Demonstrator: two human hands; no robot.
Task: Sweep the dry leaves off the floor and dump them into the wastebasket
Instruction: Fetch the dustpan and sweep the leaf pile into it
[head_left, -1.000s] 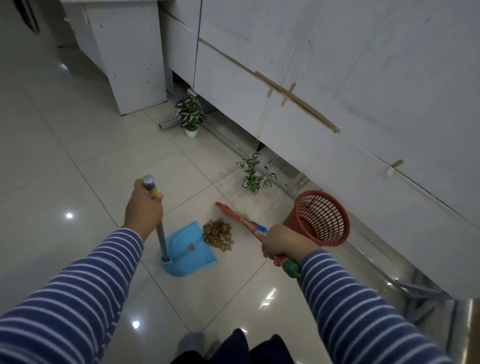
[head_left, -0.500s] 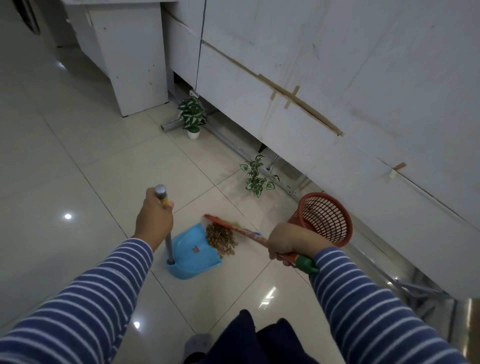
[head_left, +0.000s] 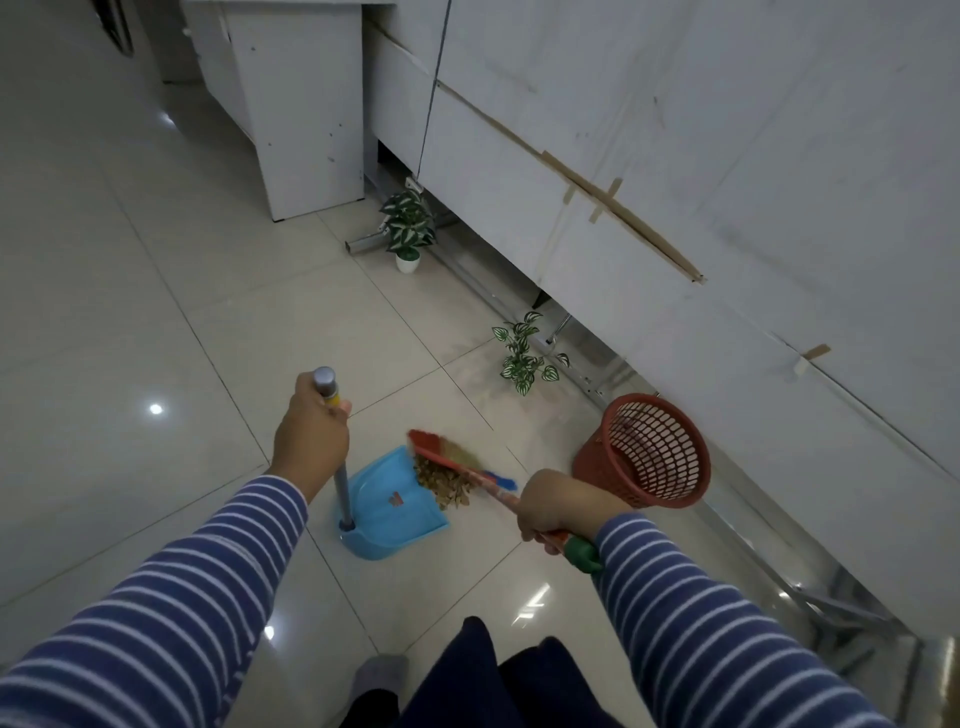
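Pale glossy floor tiles (head_left: 130, 312) fill the left, with white panels (head_left: 727, 156) rising on the right, patched with strips of brown tape (head_left: 613, 202) and cut off by the top edge. Whatever lies beneath the panels is dark and hard to make out.

Next to those panels sits the red mesh wastebasket (head_left: 595, 465), its mouth tipped my way, well apart from the dustpan. I cannot tell what its far side rests against.

On the floor in front of me lies the blue dustpan (head_left: 384, 519). My left grip (head_left: 311, 441) is curled tight round the top of its upright grey handle (head_left: 340, 488), just under the yellow band; my fingers are hidden behind the back of the hand.

My right grip (head_left: 556, 504) is wrapped round the red broom (head_left: 441, 454) near its green end cap (head_left: 582, 553). The bristles are blurred and meet the dry leaves (head_left: 441, 483), which are heaped at the dustpan's open lip, partly on it and partly on the tile.

Two small potted plants (head_left: 408, 228) (head_left: 524, 353) stand by the panels' foot.

A tiny red sticker (head_left: 396, 499) marks the dustpan; its writing is too small to read.
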